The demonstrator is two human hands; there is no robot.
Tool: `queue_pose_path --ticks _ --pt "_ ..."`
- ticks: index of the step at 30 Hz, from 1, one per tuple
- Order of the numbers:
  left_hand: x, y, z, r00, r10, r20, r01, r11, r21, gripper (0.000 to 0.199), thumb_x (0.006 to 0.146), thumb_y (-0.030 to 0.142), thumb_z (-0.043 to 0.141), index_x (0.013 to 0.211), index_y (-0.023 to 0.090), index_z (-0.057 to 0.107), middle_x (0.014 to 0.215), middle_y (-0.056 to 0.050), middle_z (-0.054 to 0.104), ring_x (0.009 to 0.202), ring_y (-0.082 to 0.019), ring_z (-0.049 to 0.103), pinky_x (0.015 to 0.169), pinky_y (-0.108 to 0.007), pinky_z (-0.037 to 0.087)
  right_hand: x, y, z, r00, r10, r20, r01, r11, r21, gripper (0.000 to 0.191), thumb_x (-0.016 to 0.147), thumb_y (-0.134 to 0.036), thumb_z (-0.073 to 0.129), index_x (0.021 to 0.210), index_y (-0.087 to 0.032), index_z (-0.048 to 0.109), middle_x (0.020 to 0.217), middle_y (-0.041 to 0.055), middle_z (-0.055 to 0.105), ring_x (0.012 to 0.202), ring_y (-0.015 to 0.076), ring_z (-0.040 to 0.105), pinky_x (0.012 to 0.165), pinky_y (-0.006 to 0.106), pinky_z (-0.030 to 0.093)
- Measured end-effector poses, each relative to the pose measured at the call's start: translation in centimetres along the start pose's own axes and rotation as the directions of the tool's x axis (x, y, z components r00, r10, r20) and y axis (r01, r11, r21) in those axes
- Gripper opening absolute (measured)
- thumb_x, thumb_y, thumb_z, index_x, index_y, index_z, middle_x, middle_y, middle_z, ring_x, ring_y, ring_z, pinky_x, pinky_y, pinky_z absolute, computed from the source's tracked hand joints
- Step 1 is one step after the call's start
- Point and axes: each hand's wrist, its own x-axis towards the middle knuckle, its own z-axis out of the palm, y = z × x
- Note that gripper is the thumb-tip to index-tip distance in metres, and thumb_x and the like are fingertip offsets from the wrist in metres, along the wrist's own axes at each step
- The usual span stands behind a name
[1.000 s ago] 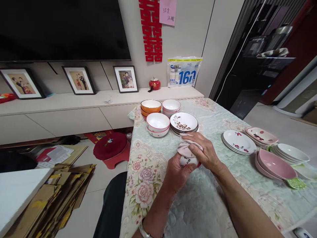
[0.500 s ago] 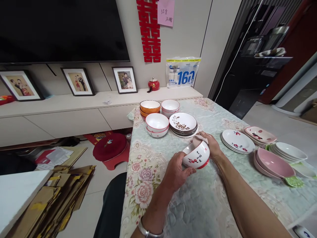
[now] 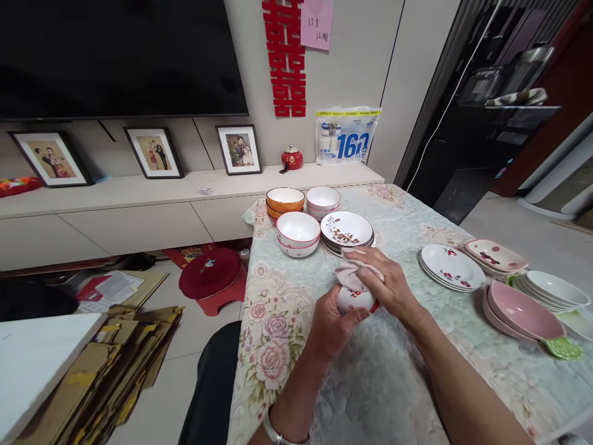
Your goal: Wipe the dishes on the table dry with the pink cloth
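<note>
A white bowl [image 3: 353,300] with red flowers and a red base is tilted above the table, partly covered by cloth and fingers. My left hand [image 3: 334,321] grips it from the left, thumb along its lower side. My right hand [image 3: 386,281] presses a pale pink cloth [image 3: 352,273] against the bowl's outer side. Just beyond my hands are a stack of plates [image 3: 346,228] with a brown flower pattern and two stacked white bowls [image 3: 298,238] with red rims. Behind these stand orange bowls [image 3: 285,201] and pink-rimmed bowls [image 3: 323,199].
On the table's right lie flowered plates [image 3: 451,267], strawberry-pattern dishes [image 3: 495,254], pink leaf-ended bowls [image 3: 525,312] and white bowls [image 3: 551,290]. A flowered cloth [image 3: 273,346] covers the table. Left on the floor are a red stool [image 3: 213,278] and flattened cardboard [image 3: 134,352].
My right hand and the cloth have moved from the bowl's rim onto its outer side, now covering most of the painted pattern. The bowl has turned in my left hand.
</note>
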Motion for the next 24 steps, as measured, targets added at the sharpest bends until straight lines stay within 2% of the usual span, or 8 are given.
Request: queue_pose_path --ticks 3,6,9,11,13,15,19,24 --pt "0.0 0.3 0.1 0.998 0.061 0.024 -0.060 0.997 -0.043 0.026 0.073 0.028 0.073 0.095 0.015 0.069 0.084 -0.002 0.070 0.077 -0.018 0.060 0.072 -0.027 0.047 0.1 -1.0 0.2 0.988 -0.125 0.087 0.137 0.981 -0.139 0.038 0.091 -0.039 0.055 0.125 -0.023 0.064 0.129 0.0098 0.064 0.123 0.0293 0.053 0.106 0.049 0.038" --pt "-0.2 0.5 0.1 0.997 0.073 0.011 -0.073 0.997 -0.013 0.028 0.073 0.028 0.074 0.097 0.016 0.069 0.088 -0.003 0.070 0.080 -0.019 0.061 0.075 -0.027 0.047 0.1 -0.4 0.4 0.994 -0.095 0.049 0.097 0.994 -0.057 0.034 0.093 -0.038 0.052 0.120 -0.024 0.067 0.125 0.0079 0.067 0.120 0.0280 0.056 0.106 0.047 0.039" --pt "-0.4 0.6 0.0 1.000 0.003 -0.003 -0.003 0.999 0.050 0.025 0.069 0.029 0.076 0.087 0.016 0.065 0.073 0.001 0.064 0.065 -0.015 0.053 0.061 -0.024 0.043 0.1 1.4 0.5 0.980 0.185 -0.070 -0.169 0.968 0.185 0.034 0.095 -0.040 0.047 0.108 -0.021 0.072 0.117 0.0070 0.071 0.113 0.0267 0.061 0.101 0.043 0.044" --pt "-0.5 0.7 -0.1 0.999 -0.039 -0.004 0.039 0.997 0.063 0.022 0.067 0.029 0.076 0.076 0.016 0.061 0.064 0.003 0.057 0.058 -0.012 0.046 0.055 -0.023 0.038 0.0 2.5 0.7 0.909 0.410 -0.073 -0.368 0.873 0.320 0.038 0.095 -0.045 0.047 0.104 -0.019 0.074 0.112 0.0076 0.073 0.103 0.0274 0.066 0.093 0.041 0.049" --pt "-0.4 0.6 -0.1 0.998 -0.066 -0.015 0.066 0.998 0.022 0.024 0.065 0.028 0.077 0.074 0.016 0.058 0.062 0.004 0.054 0.057 -0.011 0.044 0.054 -0.022 0.036 -0.1 2.9 0.8 0.860 0.509 -0.048 -0.457 0.808 0.372 0.042 0.094 -0.047 0.047 0.106 -0.018 0.073 0.112 0.0080 0.074 0.098 0.0277 0.068 0.087 0.041 0.052" --pt "-0.3 0.6 0.0 0.995 -0.095 -0.033 0.093 0.994 -0.058 0.026 0.063 0.028 0.078 0.076 0.015 0.060 0.063 0.004 0.055 0.057 -0.011 0.044 0.054 -0.022 0.037 -0.1 2.6 0.8 0.888 0.457 -0.052 -0.412 0.842 0.348 0.041 0.095 -0.047 0.046 0.112 -0.019 0.072 0.118 0.0076 0.071 0.104 0.0276 0.066 0.092 0.041 0.050" --pt "0.0 0.3 0.1 0.994 -0.089 -0.059 0.071 0.962 -0.262 0.038 0.064 0.030 0.080 0.095 0.013 0.066 0.076 0.000 0.067 0.066 -0.014 0.054 0.064 -0.025 0.044 -0.1 0.5 0.9 0.993 0.099 -0.069 -0.091 0.989 0.113 0.035 0.096 -0.038 0.047 0.121 -0.024 0.068 0.128 0.0059 0.066 0.126 0.0263 0.053 0.109 0.045 0.037" --pt "0.0 0.1 0.2 0.992 -0.047 -0.113 0.003 0.934 -0.358 0.042 0.067 0.027 0.080 0.105 0.014 0.068 0.095 -0.005 0.073 0.085 -0.018 0.063 0.081 -0.029 0.047 -0.1 -0.8 1.1 0.992 -0.128 0.020 0.129 0.989 -0.078 0.038 0.095 -0.033 0.048 0.129 -0.025 0.062 0.136 0.0068 0.060 0.129 0.0271 0.050 0.110 0.049 0.037"
